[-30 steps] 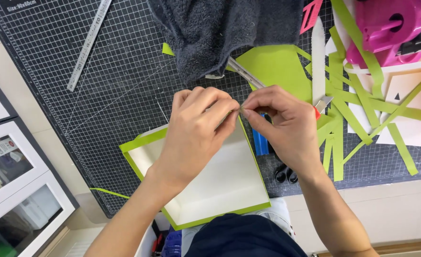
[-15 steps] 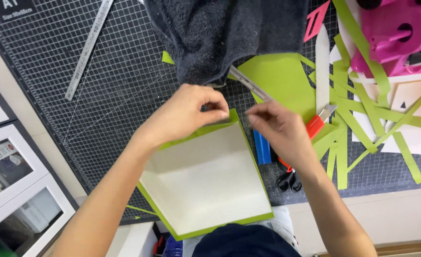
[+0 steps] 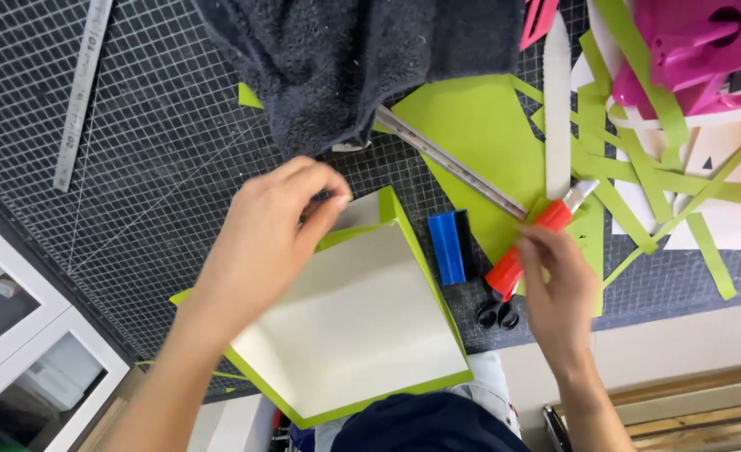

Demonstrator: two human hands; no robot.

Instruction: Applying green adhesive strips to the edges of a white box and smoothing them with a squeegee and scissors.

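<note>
A cream board backed with lime-green paper [image 3: 354, 322] lies on the black gridded cutting mat [image 3: 161, 167], its green margins folded up along the edges. My left hand [image 3: 274, 226] pinches the board's far corner where the green flap is folded. My right hand [image 3: 559, 289] closes its fingers on the handle of a red utility knife [image 3: 530, 247], which lies slanted to the right of the board. A blue scraper [image 3: 450, 247] sits between the board and the knife. Black scissor handles [image 3: 498, 311] show under my right hand.
A dark grey towel [image 3: 345, 67] lies at the top centre. A steel ruler [image 3: 450, 161] crosses a lime-green sheet [image 3: 479, 134]. Green paper strips [image 3: 630, 167] are scattered on the right, below a pink tape dispenser [image 3: 689, 50]. Another ruler [image 3: 82, 88] lies at left. White cabinets [image 3: 27, 351] are lower left.
Both hands were pinching the board's far corner together. My right hand has since moved right and down onto the red knife. My left hand stays at the corner.
</note>
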